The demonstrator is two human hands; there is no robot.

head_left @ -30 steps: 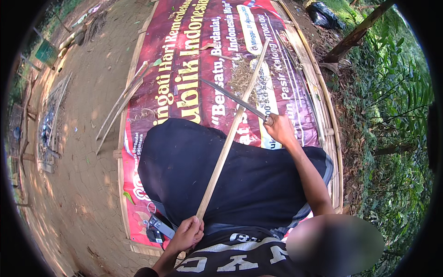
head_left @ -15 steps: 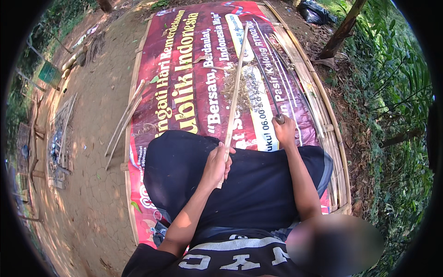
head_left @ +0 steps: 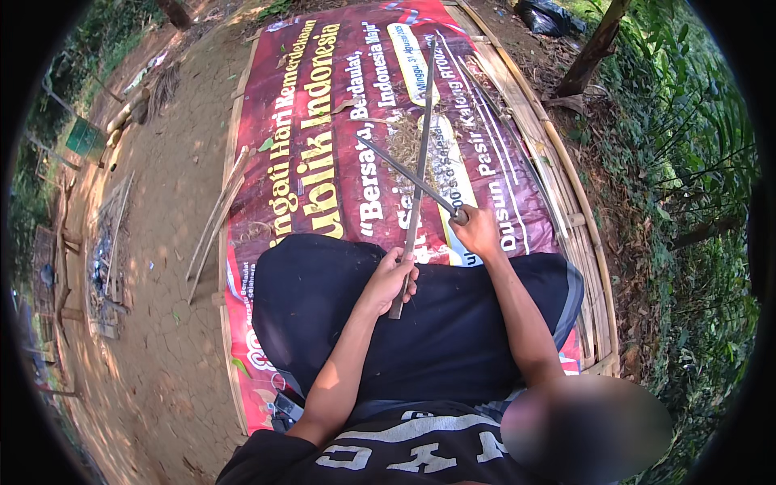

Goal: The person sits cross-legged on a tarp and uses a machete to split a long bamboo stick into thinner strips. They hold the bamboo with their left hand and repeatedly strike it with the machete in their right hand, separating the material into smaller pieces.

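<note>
My left hand (head_left: 391,283) is closed around the lower part of a long, narrow bamboo strip (head_left: 424,121), which points away from me over my lap. The strip's darker, greyish side faces up. My right hand (head_left: 480,234) grips the short handle of a long-bladed knife (head_left: 408,174). Its blade slants to the far left and crosses the strip; whether they touch, I cannot tell. Thin curled shavings (head_left: 408,145) lie on the red banner (head_left: 311,198) around the crossing point.
The banner covers a bamboo platform (head_left: 584,242). Several loose bamboo strips (head_left: 217,218) lie at its left edge, others (head_left: 513,129) on the right. Near my left elbow is a small dark object (head_left: 284,406). A black plastic bag (head_left: 546,18) and tree trunk (head_left: 594,52) stand far right.
The bamboo strip has turned from its pale side to its darker side. My right hand has moved left, and the knife blade has swung left across the strip.
</note>
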